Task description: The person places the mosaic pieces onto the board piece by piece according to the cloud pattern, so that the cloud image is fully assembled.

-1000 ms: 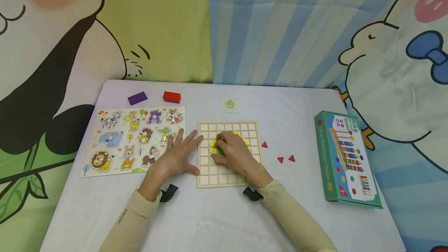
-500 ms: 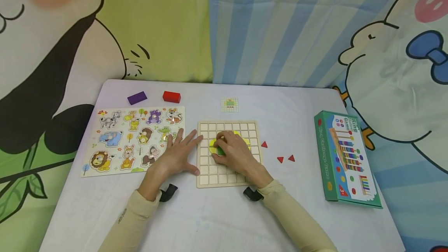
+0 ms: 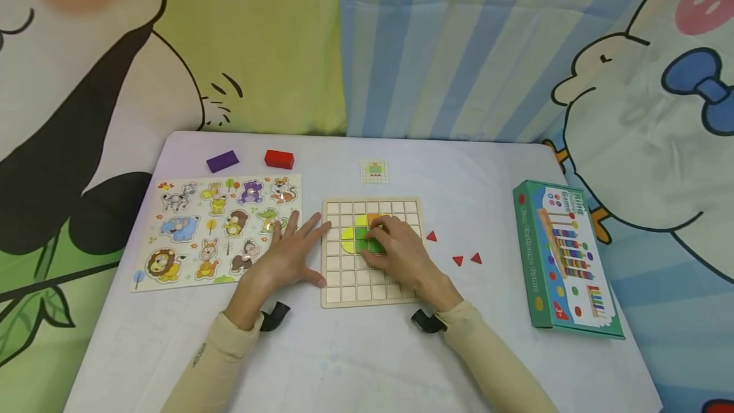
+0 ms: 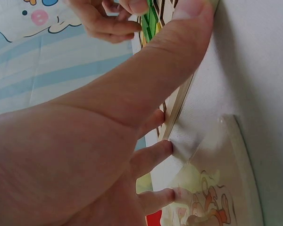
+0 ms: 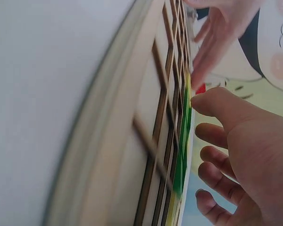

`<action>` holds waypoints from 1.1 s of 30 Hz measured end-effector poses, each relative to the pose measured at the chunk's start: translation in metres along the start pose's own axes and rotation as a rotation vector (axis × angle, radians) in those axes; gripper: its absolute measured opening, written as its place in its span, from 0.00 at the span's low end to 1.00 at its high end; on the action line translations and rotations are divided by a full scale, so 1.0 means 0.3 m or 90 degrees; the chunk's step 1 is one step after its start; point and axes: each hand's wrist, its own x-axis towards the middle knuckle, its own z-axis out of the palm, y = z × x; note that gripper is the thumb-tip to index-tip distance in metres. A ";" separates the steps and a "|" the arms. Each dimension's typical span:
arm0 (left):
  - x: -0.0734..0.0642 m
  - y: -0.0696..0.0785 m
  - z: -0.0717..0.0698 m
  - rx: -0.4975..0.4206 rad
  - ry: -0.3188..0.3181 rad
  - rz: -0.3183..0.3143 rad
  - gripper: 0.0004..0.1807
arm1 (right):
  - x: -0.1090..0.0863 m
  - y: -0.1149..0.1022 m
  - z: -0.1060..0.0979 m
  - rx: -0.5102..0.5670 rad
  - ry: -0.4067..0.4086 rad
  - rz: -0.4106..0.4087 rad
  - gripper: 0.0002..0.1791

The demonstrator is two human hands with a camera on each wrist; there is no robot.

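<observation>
A wooden grid board (image 3: 341,292) lies on the table in the head view. Green square tiles (image 3: 360,238) sit near its middle, beside rounded yellow pieces (image 3: 348,241) and an orange tile (image 3: 373,217). My right hand (image 3: 397,255) hovers over these tiles and hides some of them. In the right wrist view its fingers are loosely bent, and no piece shows between the thumb and fingers. Spread out, my left hand (image 3: 287,257) rests at the board's left edge. Its thumb (image 4: 179,37) and some fingers touch that edge in the left wrist view.
Several small red triangles (image 3: 432,236) lie right of the board. An animal puzzle board (image 3: 220,231) is at the left. Behind stand a purple block (image 3: 222,161), a red block (image 3: 279,159) and a small pattern card (image 3: 375,171). A green game box (image 3: 568,260) lies at the right.
My right hand has shifted slightly right over the board, uncovering green tiles, a yellow piece and the orange tile. My left hand stays in place at the board's edge.
</observation>
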 end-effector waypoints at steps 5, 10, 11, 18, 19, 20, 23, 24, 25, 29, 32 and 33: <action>0.000 0.003 0.000 0.000 0.002 0.004 0.64 | -0.060 0.069 -0.043 -0.004 0.029 0.031 0.13; 0.002 0.001 0.003 -0.001 0.001 0.004 0.64 | -0.139 0.142 -0.105 -0.015 0.072 0.072 0.15; 0.001 0.001 0.003 -0.001 0.001 0.005 0.64 | -0.158 0.157 -0.118 -0.018 0.081 0.080 0.15; -0.001 -0.005 0.003 0.000 -0.003 0.002 0.65 | -0.291 0.258 -0.182 -0.050 0.137 0.133 0.16; -0.003 -0.007 0.003 0.002 -0.002 0.003 0.65 | -0.307 0.268 -0.188 -0.053 0.138 0.140 0.17; -0.005 -0.008 0.002 0.002 -0.001 0.002 0.65 | -0.322 0.277 -0.192 -0.055 0.138 0.147 0.18; -0.006 -0.012 0.000 0.003 0.000 0.003 0.65 | -0.357 0.292 -0.203 -0.050 0.126 0.166 0.19; -0.006 -0.012 -0.002 0.002 -0.001 0.004 0.65 | -0.367 0.296 -0.205 -0.047 0.120 0.170 0.19; -0.006 -0.012 -0.003 0.001 -0.002 0.004 0.65 | -0.376 0.298 -0.207 -0.046 0.116 0.173 0.19; -0.002 -0.006 -0.006 -0.001 -0.003 0.007 0.64 | -0.407 0.301 -0.209 -0.045 0.108 0.182 0.19; 0.003 -0.002 -0.005 0.004 -0.003 0.009 0.64 | -0.428 0.300 -0.211 -0.049 0.108 0.196 0.18; 0.004 -0.001 -0.004 0.007 -0.003 0.009 0.64 | -0.435 0.299 -0.212 -0.047 0.107 0.201 0.18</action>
